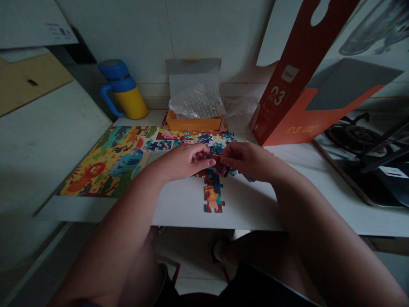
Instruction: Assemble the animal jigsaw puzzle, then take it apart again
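A small strip of joined jigsaw pieces [213,197], with an orange animal figure on it, lies flat near the table's front edge. Just behind it, my right hand [247,160] pinches a reddish-brown puzzle piece [217,157] between thumb and fingertips. My left hand [191,161] is close on the other side, its thumb stretched towards that piece and a gap showing between thumb and curled fingers. Many loose puzzle pieces [204,137] are spread behind and between the hands, partly hidden by them.
A colourful animal picture sheet [124,160] lies at left. Behind stand a blue-and-yellow flask [128,91] and an open orange box [193,123] with clear plastic wrap [198,102]. A tall red-orange box [281,98] stands at right, beside a gas stove [367,149].
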